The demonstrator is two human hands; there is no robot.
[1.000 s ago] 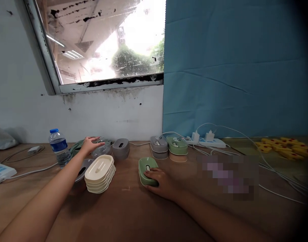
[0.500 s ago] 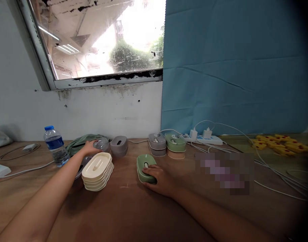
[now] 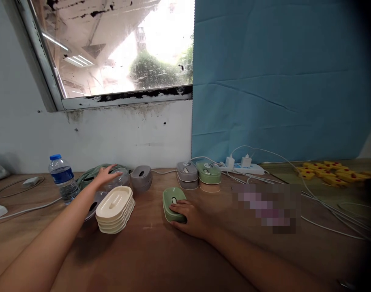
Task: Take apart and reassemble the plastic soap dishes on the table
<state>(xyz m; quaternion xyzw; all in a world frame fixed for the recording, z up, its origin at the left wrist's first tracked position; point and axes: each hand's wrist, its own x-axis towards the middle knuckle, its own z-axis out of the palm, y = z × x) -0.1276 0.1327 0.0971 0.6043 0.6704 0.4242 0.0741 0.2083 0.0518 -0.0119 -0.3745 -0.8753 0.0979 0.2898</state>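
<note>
The right hand (image 3: 191,218) grips a green oval plastic box (image 3: 170,196), the left hand (image 3: 106,176) splays empty, a lidded grey one (image 3: 187,179) seems done, and cream plastic trays (image 3: 114,203) remain.

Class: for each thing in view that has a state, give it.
Left hand: open, fingers spread
Right hand: on green container
Green container: partly hidden by hand
Cream trays: stacked
Water bottle: capped
Power strip: two white plugs inserted
Blue cloth: hanging, creased
Yellow pieces: clustered together
</note>
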